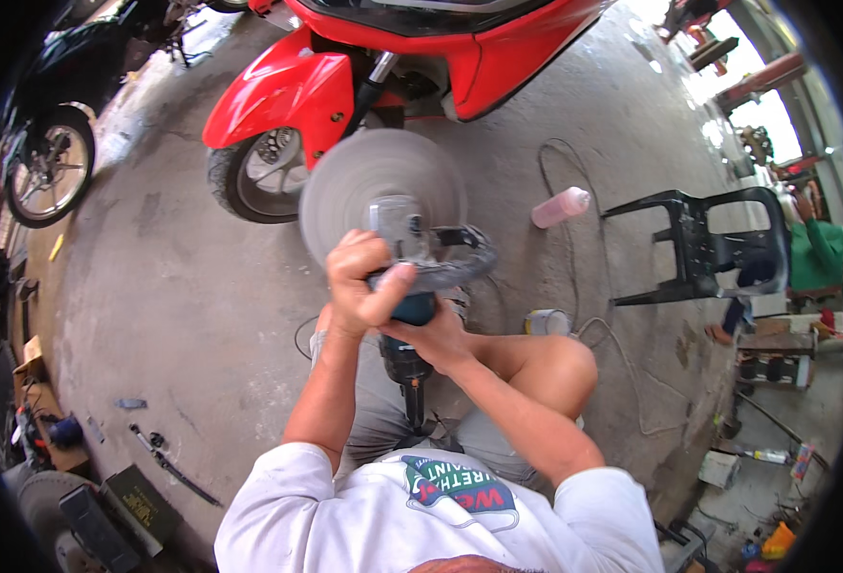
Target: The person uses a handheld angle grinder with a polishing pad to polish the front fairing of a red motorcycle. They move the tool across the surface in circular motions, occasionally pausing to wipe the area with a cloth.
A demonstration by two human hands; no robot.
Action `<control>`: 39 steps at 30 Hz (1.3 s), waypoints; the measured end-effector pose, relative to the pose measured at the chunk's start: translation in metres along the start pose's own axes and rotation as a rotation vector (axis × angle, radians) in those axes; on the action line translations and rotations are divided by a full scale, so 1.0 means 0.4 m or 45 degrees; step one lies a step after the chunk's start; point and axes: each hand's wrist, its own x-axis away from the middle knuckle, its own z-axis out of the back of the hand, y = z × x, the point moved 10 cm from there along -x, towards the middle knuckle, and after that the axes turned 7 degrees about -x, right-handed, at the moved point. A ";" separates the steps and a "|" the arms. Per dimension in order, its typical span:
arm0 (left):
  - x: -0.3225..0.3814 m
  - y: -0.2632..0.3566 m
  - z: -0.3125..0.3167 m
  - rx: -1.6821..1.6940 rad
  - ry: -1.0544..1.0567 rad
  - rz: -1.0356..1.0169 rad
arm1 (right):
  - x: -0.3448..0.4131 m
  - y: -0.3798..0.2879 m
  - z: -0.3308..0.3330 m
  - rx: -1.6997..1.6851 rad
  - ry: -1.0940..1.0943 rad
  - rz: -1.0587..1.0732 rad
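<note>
An electric disc polisher (pixel 402 222) is held up in front of my lap, its D-shaped side handle (pixel 479 265) sticking out to the right. My left hand (pixel 364 283) is clasped around the tool's neck, thumb across the top. My right hand (pixel 425 333) grips the motor body lower down. The round pad (pixel 335 172) is blurred as if spinning and hides part of the red motorcycle (pixel 278 93) behind it. Whether the pad touches the bodywork cannot be told. The front wheel (pixel 267 179) and red fender show to the pad's left.
A pink bottle (pixel 561 208) and a can (pixel 547 322) are to the right, near a loose cable (pixel 572 286). Beyond them is a black plastic chair (pixel 729 243); a person in green (pixel 817 251) is behind it. Another motorcycle (pixel 49 165) stands left, above scattered tools and boxes (pixel 139 508).
</note>
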 end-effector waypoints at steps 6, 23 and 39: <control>-0.039 0.176 -0.289 0.404 -0.190 -0.234 | 0.182 -0.068 0.268 -0.090 0.392 0.170; 0.461 -0.269 -0.940 -0.194 -1.348 -0.465 | 0.298 -0.280 0.529 -0.503 0.483 0.543; 0.725 -0.219 -1.248 -0.532 -1.857 -0.553 | 0.283 -0.201 0.688 -0.795 0.634 0.537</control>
